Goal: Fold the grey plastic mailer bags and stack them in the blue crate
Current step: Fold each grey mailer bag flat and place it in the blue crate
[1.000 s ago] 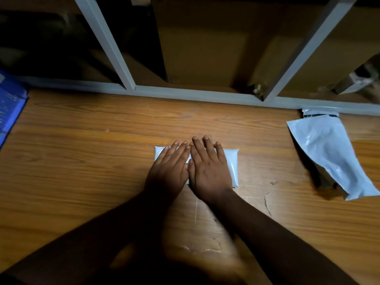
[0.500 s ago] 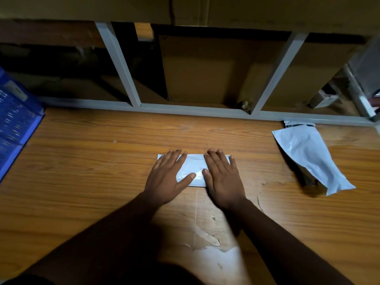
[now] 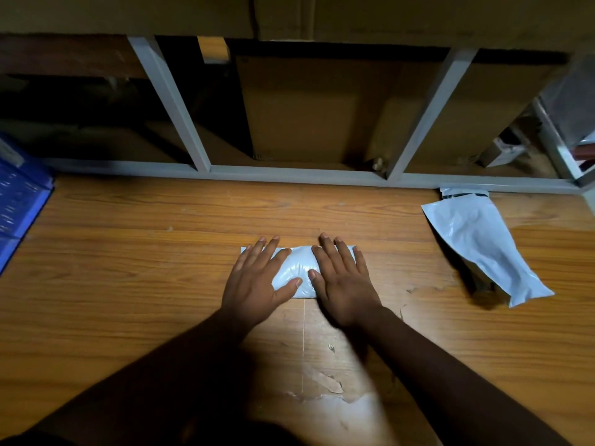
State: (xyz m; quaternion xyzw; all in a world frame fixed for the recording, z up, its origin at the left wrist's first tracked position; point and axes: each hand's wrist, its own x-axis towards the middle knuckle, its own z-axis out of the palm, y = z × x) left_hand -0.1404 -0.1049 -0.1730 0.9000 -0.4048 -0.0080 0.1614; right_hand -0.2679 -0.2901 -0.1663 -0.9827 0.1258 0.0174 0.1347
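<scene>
Wooden table [image 3: 128,284]: two mailers [image 3: 294,272], crate [image 3: 19,201].

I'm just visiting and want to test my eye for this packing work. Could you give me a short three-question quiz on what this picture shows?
1. True or false: both hands lie flat on the folded mailer bag.
2. Multiple choice: where is the blue crate? A) at the table's left edge B) beside the right hand C) on the shelf behind
3. Fill in: the unfolded mailer bag lies to the person's ____ on the wooden table.

Key:
1. True: left hand and right hand press it with straight fingers.
2. A
3. right
</scene>
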